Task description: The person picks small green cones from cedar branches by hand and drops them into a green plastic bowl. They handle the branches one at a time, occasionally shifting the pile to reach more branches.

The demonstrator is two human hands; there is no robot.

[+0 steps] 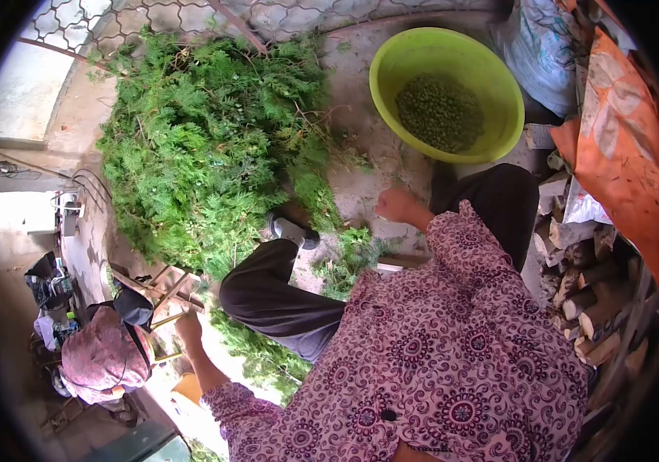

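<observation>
My right hand (399, 205) is closed in a fist over the floor, below the green basin and in front of my right knee. Whatever it may hold is hidden. The wide yellow-green basin (379, 92) contains a heap of small round green pieces (441, 114). Out to the left, my left hand (188, 331) has its fingers drawn together beside the yellow bars (167, 319) of a chair-like frame; I cannot make out what is in them. A large pile of leafy green branches (198, 146) covers the floor ahead, with loose sprigs (352, 254) near my foot.
Split firewood (599, 300) is stacked at the right under an orange sheet (614, 146). A white sack (537, 54) stands beside the basin. At the left are a pink patterned cloth (106, 354) on the chair and dark bags (50, 281). Wire mesh (167, 19) runs along the top.
</observation>
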